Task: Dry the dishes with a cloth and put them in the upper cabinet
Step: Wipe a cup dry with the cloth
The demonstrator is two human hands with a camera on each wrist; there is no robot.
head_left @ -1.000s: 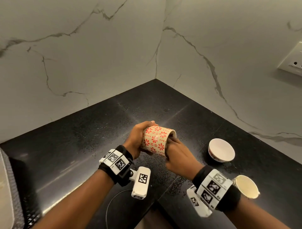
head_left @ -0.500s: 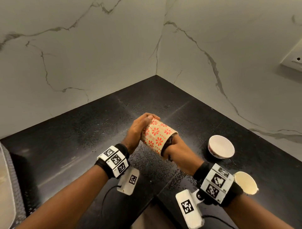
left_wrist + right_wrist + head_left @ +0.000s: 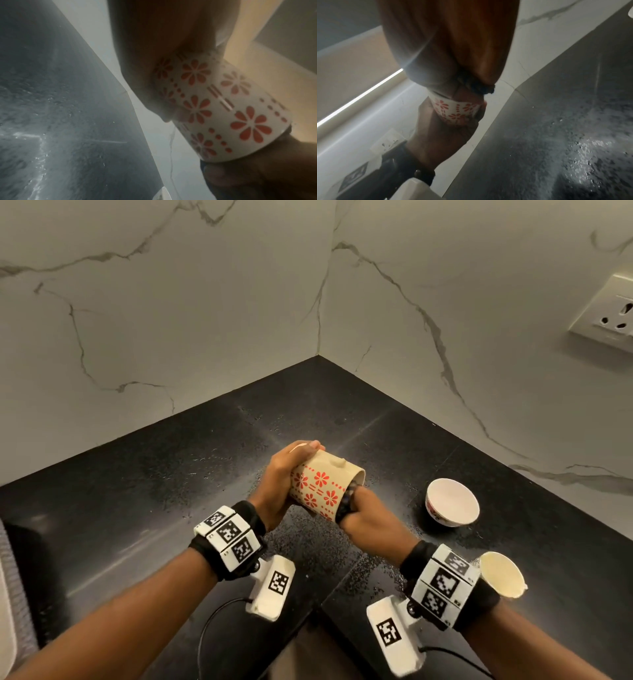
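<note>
Mug (image 3: 322,487) in hands, bowl (image 3: 452,501) near, perhaps wet

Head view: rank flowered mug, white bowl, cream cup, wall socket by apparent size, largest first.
1. Flowered mug, held in both hands.
2. White bowl and wall socket: look about alike. The socket is cut off by the frame edge and farther away, so no ranking.
3. Cream cup, partly hidden behind the right wrist band, so unsure.

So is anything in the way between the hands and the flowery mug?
Nothing visible. The left hand already grips the flowery mug by its base, and the right hand pushes a dark cloth into its mouth. The upper cabinet is out of view.
</note>
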